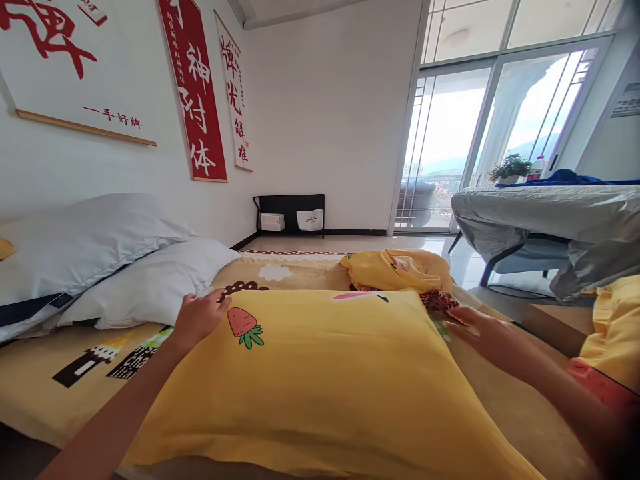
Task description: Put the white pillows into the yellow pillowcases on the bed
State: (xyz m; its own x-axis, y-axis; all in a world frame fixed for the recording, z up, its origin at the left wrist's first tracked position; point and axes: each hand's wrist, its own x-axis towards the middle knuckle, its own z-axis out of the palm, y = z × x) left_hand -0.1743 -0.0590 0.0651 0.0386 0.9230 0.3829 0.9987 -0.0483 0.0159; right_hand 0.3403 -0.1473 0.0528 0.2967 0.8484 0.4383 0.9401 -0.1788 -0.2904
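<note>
A plump yellow pillow (320,373) with a printed carrot lies in front of me on the bed, its near edge toward my body. My left hand (199,320) is closed at its far left corner, with fingers bent over the cloth. Just off the far right corner, my right hand (475,328) has its fingers stretched out and seems to hold nothing. Beyond the pillow lies a crumpled yellow cloth (400,269), with a dark red patterned bit of fabric (440,301) by my right fingertips.
White pillows (150,270) are piled at the left against the wall. The bed (30,373) has a tan printed sheet. At the right stand a covered table (540,207), a chair (525,257), a cardboard box (555,323) and more yellow bedding (615,333).
</note>
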